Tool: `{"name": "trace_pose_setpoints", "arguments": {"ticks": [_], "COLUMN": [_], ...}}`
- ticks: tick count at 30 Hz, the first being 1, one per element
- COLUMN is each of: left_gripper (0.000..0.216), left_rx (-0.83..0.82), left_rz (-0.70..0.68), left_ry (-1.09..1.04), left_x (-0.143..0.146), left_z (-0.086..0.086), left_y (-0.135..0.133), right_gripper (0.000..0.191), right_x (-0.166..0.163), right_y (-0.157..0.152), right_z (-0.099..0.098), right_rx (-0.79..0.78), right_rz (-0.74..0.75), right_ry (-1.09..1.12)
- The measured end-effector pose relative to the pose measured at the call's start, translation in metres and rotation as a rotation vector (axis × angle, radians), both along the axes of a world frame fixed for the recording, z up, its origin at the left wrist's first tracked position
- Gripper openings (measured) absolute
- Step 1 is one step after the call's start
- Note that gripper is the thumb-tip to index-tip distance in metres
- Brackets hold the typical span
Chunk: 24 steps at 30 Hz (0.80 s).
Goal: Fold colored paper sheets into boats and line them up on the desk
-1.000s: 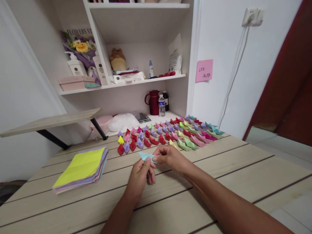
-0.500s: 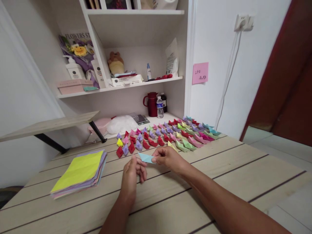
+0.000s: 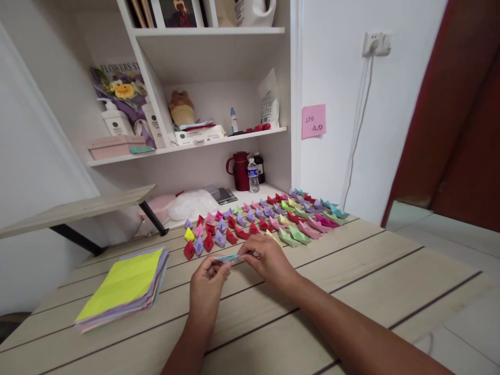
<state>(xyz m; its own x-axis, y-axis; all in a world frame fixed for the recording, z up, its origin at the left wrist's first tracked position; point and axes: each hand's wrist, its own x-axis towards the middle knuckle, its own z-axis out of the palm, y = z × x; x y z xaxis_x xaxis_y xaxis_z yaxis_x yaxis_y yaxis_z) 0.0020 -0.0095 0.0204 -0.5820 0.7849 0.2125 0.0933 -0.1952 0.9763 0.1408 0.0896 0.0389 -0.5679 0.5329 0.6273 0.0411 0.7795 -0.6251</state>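
A small folded piece of light blue paper point(image 3: 227, 258) is held between my two hands, just above the wooden table point(image 3: 250, 317). My left hand point(image 3: 209, 278) pinches its left end between thumb and fingers. At the right end, my right hand point(image 3: 267, 256) grips it with thumb and forefinger. The paper is turned nearly edge-on, so its exact fold is hard to make out. Behind my hands stand rows of small folded paper boats point(image 3: 219, 238) in red, purple, pink, green, yellow and blue.
A stack of coloured square paper point(image 3: 121, 284), yellow on top, lies at the left. Behind it is a small raised shelf point(image 3: 78, 208) on black legs. A white shelving unit point(image 3: 211, 32) backs the table, holding a dark red jug point(image 3: 241, 173) and a water bottle point(image 3: 253, 177).
My left hand has closed from loosely spread fingers onto the left end of the blue paper. The paper has tilted from showing its flat face to nearly edge-on. The view has shifted slightly.
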Motion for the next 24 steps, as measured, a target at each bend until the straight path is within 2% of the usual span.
{"name": "trace_pose_setpoints", "arguments": {"ticks": [6,11,17,24], "left_gripper": [0.028,0.024,0.037,0.042], "left_rx": [-0.036,-0.044,-0.048,-0.038], "left_rz": [-0.004,-0.013,-0.094,-0.191], "left_ry": [0.046,0.072,0.054,-0.031], "left_x": [0.0016,0.0037,0.0053,0.0043], "left_z": [0.0014,0.0043,0.0058,0.0049], "left_y": [-0.0015,-0.0056,-0.0071,-0.009], "right_gripper": [0.014,0.012,0.009,0.008], "right_x": [-0.0014,-0.0022,-0.0016,-0.001], "right_y": [-0.0022,-0.0033,0.0001,-0.0026], "right_z": [0.0001,0.0003,-0.0019,-0.001], "right_rx": [0.048,-0.01,-0.085,-0.123], "right_rz": [0.003,0.007,0.014,0.058], "right_ry": [-0.028,-0.038,-0.038,-0.063]}}
